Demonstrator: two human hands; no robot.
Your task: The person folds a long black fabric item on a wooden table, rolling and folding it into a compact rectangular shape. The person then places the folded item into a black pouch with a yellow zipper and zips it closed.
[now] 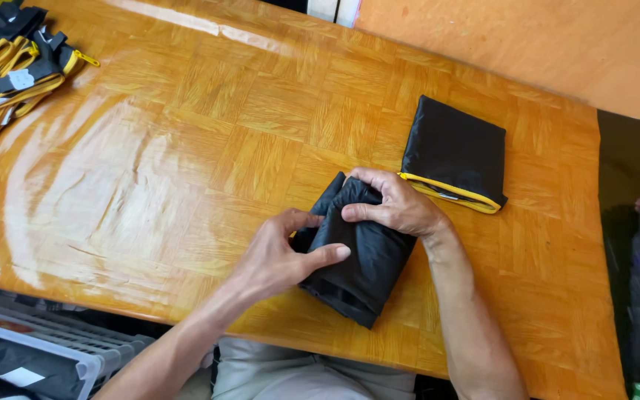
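Both forearms enter from the lower edge and converge at the centre. The left hand (279, 255) lies palm down, thumb extended to the right, fingers curled. The right hand (394, 204) is bent at the wrist, fingertips pinched toward the left, knuckles raised.

You sit at a glossy wooden table (187, 148); a flat black pouch with a yellow zip (455, 157) lies toward its far right; a heap of black and yellow pouches (5, 67) fills the far left corner; a white plastic crate (53, 344) stands below the near edge.
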